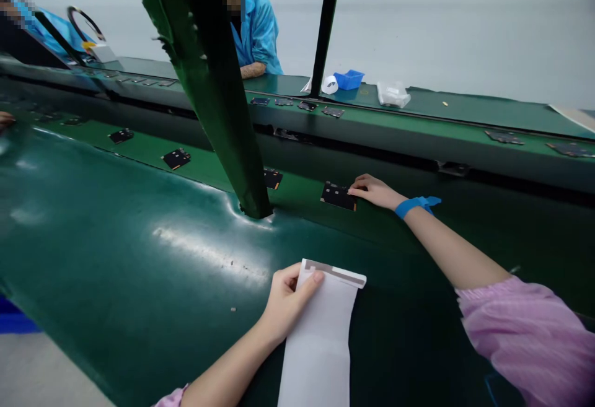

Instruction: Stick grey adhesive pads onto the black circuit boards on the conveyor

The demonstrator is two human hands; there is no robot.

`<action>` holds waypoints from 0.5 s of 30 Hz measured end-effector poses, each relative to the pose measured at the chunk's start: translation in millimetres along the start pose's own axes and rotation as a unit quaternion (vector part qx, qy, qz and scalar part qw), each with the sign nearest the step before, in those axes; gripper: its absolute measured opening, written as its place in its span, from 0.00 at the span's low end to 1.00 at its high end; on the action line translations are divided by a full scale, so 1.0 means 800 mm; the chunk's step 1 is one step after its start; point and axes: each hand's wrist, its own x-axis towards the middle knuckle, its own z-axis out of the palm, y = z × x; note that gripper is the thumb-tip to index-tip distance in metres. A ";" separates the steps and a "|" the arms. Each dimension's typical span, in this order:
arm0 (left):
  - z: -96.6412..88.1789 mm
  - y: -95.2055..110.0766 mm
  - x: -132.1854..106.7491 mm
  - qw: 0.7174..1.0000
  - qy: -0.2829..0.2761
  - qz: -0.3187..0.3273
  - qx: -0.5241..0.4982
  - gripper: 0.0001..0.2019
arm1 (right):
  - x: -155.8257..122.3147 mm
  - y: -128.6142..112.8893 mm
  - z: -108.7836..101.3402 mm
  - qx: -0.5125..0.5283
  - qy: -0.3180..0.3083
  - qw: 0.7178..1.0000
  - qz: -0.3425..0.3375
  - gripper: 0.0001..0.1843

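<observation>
My left hand (287,295) is closed on the top left edge of a long white paper strip (320,339) that lies on the green mat in front of me. A grey sticker shape sits at the strip's top edge. My right hand (374,190), with a blue wrist strap (413,205), reaches out to the conveyor belt and its fingertips rest on the right edge of a black flat board (339,196). Whether the fingers pinch the board or only touch it is hard to see.
More black boards (176,158) ride the green belt (153,147) to the left. A slanted green post (218,97) stands ahead of me. Across the line a person in a blue coat (258,32) stands by a blue tray (348,78), a tape roll (329,84) and a plastic bag (393,94).
</observation>
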 end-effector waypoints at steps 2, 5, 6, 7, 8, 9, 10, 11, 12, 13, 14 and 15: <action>0.000 -0.001 0.001 1.000 -0.004 0.001 -0.002 0.17 | -0.001 0.005 0.001 0.000 0.004 1.000 0.007 0.18; 0.001 0.000 0.001 1.000 -0.005 0.006 -0.003 0.18 | -0.004 0.009 -0.006 0.006 0.014 0.999 0.032 0.23; 0.001 0.000 0.001 1.000 -0.004 0.012 -0.001 0.18 | -0.005 0.008 -0.010 0.011 0.017 0.999 0.042 0.27; 0.002 0.001 0.001 1.000 -0.001 0.018 0.002 0.18 | -0.007 0.004 -0.014 0.019 0.017 0.999 0.046 0.31; 0.002 0.001 0.001 1.000 0.000 0.023 0.004 0.19 | -0.008 -0.002 -0.018 0.028 0.016 0.999 0.041 0.35; 0.002 0.001 0.001 1.000 -0.001 0.028 0.008 0.19 | -0.010 -0.010 -0.021 0.034 0.009 0.999 0.022 0.40; 0.002 0.000 0.001 0.999 -0.003 0.031 0.011 0.19 | -0.012 -0.019 -0.022 0.034 -0.001 0.999 -0.007 0.45; 0.002 0.000 0.001 0.999 -0.004 0.034 0.014 0.20 | -0.014 -0.030 -0.022 0.026 -0.015 0.999 -0.040 0.50; 0.002 0.000 0.001 0.999 -0.005 0.039 0.016 0.19 | -0.015 -0.040 -0.021 0.010 -0.030 0.997 -0.069 0.54; 0.001 -0.001 0.002 0.999 -0.003 0.045 0.019 0.19 | -0.018 -0.049 -0.019 -0.011 -0.043 0.995 -0.089 0.56; 0.001 -0.001 0.003 0.998 0.003 0.054 0.022 0.19 | -0.020 -0.058 -0.017 -0.033 -0.051 0.993 -0.097 0.55; 0.000 -0.001 0.004 0.998 0.011 0.064 0.025 0.19 | -0.023 -0.065 -0.016 -0.051 -0.054 0.993 -0.096 0.52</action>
